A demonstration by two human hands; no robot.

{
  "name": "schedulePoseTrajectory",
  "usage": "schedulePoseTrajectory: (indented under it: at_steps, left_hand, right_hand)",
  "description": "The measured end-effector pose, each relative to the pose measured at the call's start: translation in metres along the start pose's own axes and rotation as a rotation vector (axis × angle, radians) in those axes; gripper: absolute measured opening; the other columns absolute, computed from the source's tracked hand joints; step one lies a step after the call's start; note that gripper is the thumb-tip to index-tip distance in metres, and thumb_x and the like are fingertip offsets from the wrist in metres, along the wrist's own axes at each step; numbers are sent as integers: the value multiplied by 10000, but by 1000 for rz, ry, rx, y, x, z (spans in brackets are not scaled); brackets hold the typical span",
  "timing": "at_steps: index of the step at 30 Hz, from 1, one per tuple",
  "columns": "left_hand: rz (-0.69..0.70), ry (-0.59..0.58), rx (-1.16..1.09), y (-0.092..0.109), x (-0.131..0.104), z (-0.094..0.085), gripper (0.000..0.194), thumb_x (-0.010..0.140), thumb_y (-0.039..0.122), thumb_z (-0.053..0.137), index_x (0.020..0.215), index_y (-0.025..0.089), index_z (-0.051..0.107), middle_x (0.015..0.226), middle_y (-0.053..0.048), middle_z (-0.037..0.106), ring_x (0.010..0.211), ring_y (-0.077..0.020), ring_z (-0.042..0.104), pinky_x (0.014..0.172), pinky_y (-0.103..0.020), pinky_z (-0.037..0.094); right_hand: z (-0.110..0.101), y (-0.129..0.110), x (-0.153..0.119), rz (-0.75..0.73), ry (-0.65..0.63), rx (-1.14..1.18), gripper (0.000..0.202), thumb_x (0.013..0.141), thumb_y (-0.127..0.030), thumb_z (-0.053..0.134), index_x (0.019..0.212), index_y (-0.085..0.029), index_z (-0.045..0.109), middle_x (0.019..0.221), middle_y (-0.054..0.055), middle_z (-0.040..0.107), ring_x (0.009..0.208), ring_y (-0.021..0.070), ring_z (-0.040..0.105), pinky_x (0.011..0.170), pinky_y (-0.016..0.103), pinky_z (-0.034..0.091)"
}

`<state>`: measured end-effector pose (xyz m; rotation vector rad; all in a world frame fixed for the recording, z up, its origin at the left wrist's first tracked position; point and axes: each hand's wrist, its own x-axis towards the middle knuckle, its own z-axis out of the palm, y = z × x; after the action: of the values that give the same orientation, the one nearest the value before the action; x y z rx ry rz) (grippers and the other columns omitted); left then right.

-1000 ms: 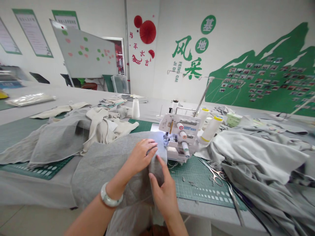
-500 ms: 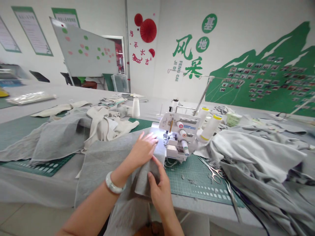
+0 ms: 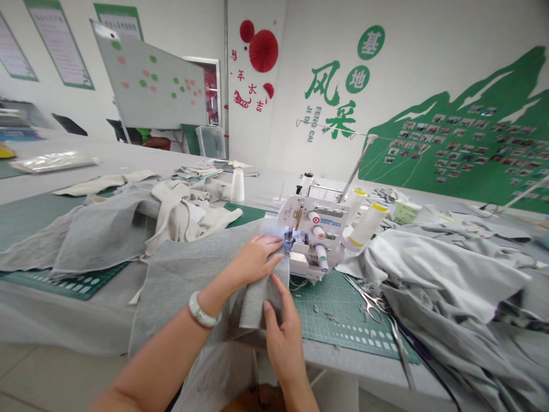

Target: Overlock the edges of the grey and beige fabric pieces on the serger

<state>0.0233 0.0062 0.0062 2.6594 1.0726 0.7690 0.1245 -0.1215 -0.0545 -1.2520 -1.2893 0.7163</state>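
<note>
A wide piece of grey fabric (image 3: 184,286) lies before me, its folded right side running up to the overlock sewing machine (image 3: 313,234). My left hand (image 3: 259,258) rests on the fabric close to the machine's lit needle area, fingers stretched out and pressing down. A pale bangle (image 3: 202,309) circles the left wrist. Nearer to me, my right hand (image 3: 283,329) grips the folded edge of the same fabric, thumb on top and forefinger along the side. What its other fingers do underneath is hidden.
Scissors (image 3: 371,303) and long metal tweezers (image 3: 401,349) lie right of the machine on a green cutting mat (image 3: 343,320). Grey cloth (image 3: 454,286) is heaped at the right. Cream and grey pieces (image 3: 189,212) lie left, near a white thread cone (image 3: 237,185).
The fabric's folded near end has shifted slightly away from me, toward the machine. My left hand has slid a little right, its fingertips closer to the needle area.
</note>
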Motion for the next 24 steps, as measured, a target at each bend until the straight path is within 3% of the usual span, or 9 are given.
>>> schedulePoseTrajectory:
  at_steps: [6,10,13,17,24]
  left_hand:
    - [-6,-31,-5,-9,7,0,406,927,317,521,1297,160,574,1384,-120,539,1310,-250,472,1142,-482,282]
    - [-8,-12,25,-5,8,-3,368,925,272,520,1265,151,593,1356,-126,564,1296,-263,480,1135,-500,284]
    - [19,63,51,7,0,-10,311,935,262,508,1194,142,631,1239,-120,641,1188,-256,554,1081,-471,358]
    - [34,111,23,16,-14,-12,228,931,279,530,1060,171,685,1119,-83,679,1051,-229,605,975,-417,438]
    - [57,105,-79,-6,-14,-5,216,920,257,555,1066,184,697,1194,-79,660,1121,-229,585,997,-399,429]
  right_hand:
    - [-1,-3,-3,34,-3,46,458,882,-261,513,1331,-173,542,1377,100,550,1291,243,487,1052,399,440]
    - [0,-5,-2,152,-59,186,508,884,-316,512,1373,-177,494,1442,114,469,1217,260,540,754,308,604]
    - [0,-7,-1,167,-79,223,514,886,-320,510,1378,-174,478,1443,126,455,1121,247,596,693,295,610]
    - [1,-7,3,148,-94,216,489,889,-291,504,1361,-165,487,1325,135,560,768,168,677,682,310,596]
    - [6,-7,12,118,-143,231,461,901,-248,466,1355,-172,480,1120,103,668,667,147,684,654,275,558]
